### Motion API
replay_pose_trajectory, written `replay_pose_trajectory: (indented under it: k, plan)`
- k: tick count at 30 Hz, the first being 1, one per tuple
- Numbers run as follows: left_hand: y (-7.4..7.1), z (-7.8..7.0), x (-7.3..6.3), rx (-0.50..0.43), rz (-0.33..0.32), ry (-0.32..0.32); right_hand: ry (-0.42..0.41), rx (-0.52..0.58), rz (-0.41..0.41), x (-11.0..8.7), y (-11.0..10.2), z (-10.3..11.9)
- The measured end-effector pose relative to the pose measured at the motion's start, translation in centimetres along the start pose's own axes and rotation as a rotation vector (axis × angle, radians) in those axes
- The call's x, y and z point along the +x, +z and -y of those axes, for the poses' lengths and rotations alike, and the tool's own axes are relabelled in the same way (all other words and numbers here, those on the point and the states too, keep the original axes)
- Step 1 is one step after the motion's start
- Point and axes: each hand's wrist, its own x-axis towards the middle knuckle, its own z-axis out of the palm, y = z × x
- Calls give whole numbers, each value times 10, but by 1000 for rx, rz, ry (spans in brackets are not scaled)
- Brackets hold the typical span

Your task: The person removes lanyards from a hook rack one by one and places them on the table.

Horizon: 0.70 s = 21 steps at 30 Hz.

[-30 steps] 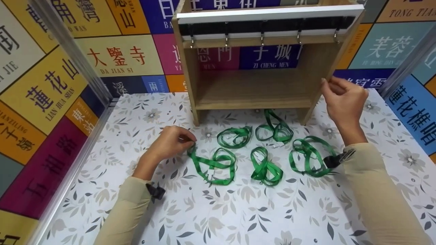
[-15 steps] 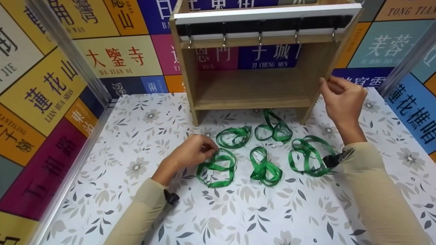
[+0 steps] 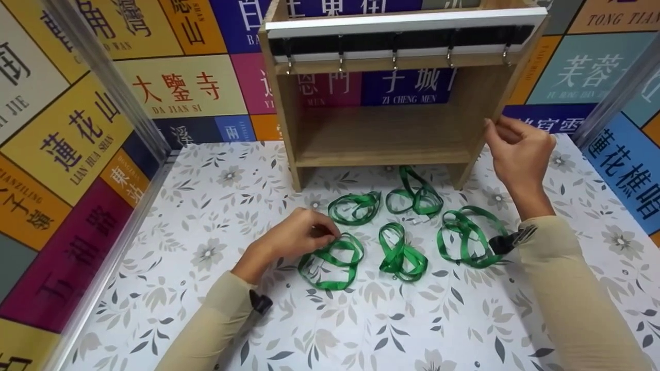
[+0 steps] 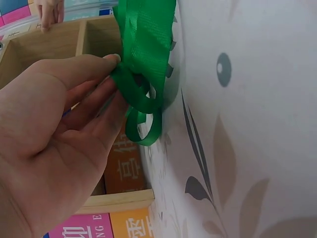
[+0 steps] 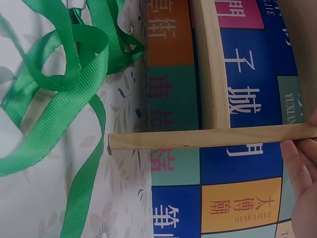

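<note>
My left hand [image 3: 298, 233] pinches a loop of a green ribbon lanyard [image 3: 332, 285] between thumb and fingertips. In the left wrist view that lanyard [image 4: 148, 44] hangs in folds beside the fingers, close over the tabletop. On the right, my right hand [image 3: 523, 154] grips the front edge of the side panel of a wooden rack [image 3: 384, 157]. The right wrist view shows its fingers [image 5: 298, 168] on both faces of the panel [image 5: 213, 137]. Several more lanyards lie coiled before the rack, among them a figure-eight one [image 3: 397, 263] and one beside my right wrist [image 3: 466, 247].
Along the rack's top front runs a white and black strip [image 3: 371, 42] with several small metal hooks [image 3: 395, 61]. Two more lanyards [image 3: 356, 208] [image 3: 425, 206] lie near the rack's feet. Printed walls [image 3: 185, 82] enclose the flower-patterned table [image 3: 392, 335].
My left hand has moved right and slightly toward me with its pinched loop, drawing the lanyard into a tighter coil. The right hand keeps its grip on the rack.
</note>
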Motion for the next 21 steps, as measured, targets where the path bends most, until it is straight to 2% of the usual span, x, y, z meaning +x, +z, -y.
replay_pose_trajectory:
  k: [3, 6, 14, 17, 21]
  plan:
    - [-3, 1, -1, 6, -8, -12, 8, -2, 0, 0, 0, 0]
    - [-10, 1, -2, 18, -56, -47, -4, -4, -8, 0, 1, -1]
    - [-35, 3, -15, 128, -293, -129, -49, -8, -2, -5, 6, -1]
    - [-49, 5, -18, 194, -371, -158, -38, -26, 36, -6, 4, -1]
    - [-68, 10, -20, 289, -461, -193, -25, -72, 128, -5, -4, -1]
